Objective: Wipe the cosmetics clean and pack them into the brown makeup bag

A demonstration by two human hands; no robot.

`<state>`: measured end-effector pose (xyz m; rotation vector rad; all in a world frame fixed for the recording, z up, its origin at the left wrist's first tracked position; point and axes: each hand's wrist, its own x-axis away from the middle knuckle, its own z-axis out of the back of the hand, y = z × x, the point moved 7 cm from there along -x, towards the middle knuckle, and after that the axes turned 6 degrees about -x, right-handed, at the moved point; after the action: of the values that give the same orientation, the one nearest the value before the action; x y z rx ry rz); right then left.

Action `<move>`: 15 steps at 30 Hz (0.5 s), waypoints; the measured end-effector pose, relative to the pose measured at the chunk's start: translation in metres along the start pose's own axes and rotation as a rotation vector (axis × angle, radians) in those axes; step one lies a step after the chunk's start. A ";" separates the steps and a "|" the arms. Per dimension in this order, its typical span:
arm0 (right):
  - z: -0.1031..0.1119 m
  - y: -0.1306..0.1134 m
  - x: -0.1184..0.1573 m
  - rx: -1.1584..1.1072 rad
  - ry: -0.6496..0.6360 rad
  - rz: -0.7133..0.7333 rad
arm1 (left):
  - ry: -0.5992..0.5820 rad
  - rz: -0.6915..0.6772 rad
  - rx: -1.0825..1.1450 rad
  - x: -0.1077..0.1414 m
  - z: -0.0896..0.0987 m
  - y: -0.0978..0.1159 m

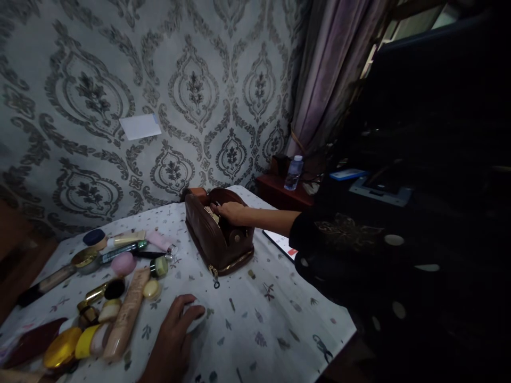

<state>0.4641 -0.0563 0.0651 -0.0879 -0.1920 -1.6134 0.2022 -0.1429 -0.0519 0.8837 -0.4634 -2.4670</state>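
My left hand (pixel 174 332) rests low on the table, its thumb and fingers curled round a small white round container (pixel 196 318). Most of that container is covered by the fingers. A brown leather toiletry bag (pixel 203 229) stands unzipped on the table, its zip pull hanging at the front corner. My right hand (pixel 231 213) reaches into the bag's mouth from the right with the fingers bent. Close to those fingertips is a small cream and gold item (pixel 212 214); whether they grip it is unclear.
Left of the bag lie several cosmetics, including a beige tube (pixel 128 314), a pink sponge (pixel 123 264), a yellow-lidded jar (pixel 85 342) and a gold compact (pixel 63 348). A phone (pixel 279 242) lies beneath my right forearm. A water bottle (pixel 294 173) stands on a red-brown side table (pixel 275 191).
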 end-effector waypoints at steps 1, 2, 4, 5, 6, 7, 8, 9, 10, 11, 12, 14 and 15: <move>0.001 -0.001 0.002 0.000 0.001 0.002 | -0.005 -0.005 -0.005 0.000 0.000 0.000; 0.002 -0.001 0.003 0.000 0.002 0.006 | -0.013 -0.009 -0.011 0.000 0.000 0.000; 0.004 -0.003 0.005 -0.001 0.005 0.013 | -0.026 -0.006 -0.018 0.000 0.000 -0.001; 0.004 -0.003 0.005 0.000 0.005 0.014 | -0.028 0.002 -0.017 0.000 0.000 -0.002; 0.004 -0.004 0.005 0.000 0.005 0.014 | -0.025 0.016 -0.016 0.000 0.000 -0.002; 0.004 -0.005 0.005 0.000 0.008 0.014 | -0.019 0.032 -0.015 0.001 0.000 -0.002; 0.004 -0.005 0.005 -0.001 0.012 0.018 | -0.012 0.043 -0.015 0.001 -0.001 -0.002; 0.006 -0.006 0.005 -0.002 0.020 0.024 | -0.008 0.041 -0.012 0.001 -0.001 -0.001; 0.009 -0.007 0.006 -0.005 0.030 0.033 | -0.003 0.033 -0.007 0.001 -0.001 0.000; 0.014 -0.008 0.007 -0.008 0.046 0.044 | 0.003 0.021 0.000 0.001 -0.001 0.001; 0.021 -0.008 0.010 -0.012 0.065 0.056 | 0.007 0.011 0.006 0.000 -0.001 0.002; 0.038 -0.008 0.019 -0.018 0.121 0.071 | -0.001 0.006 0.008 0.000 0.000 0.001; 0.049 -0.006 0.026 -0.032 0.173 0.070 | -0.016 0.012 0.004 -0.001 0.000 0.000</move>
<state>0.4534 -0.0733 0.1174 0.0208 -0.0289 -1.5458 0.2025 -0.1423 -0.0516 0.8612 -0.4784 -2.4645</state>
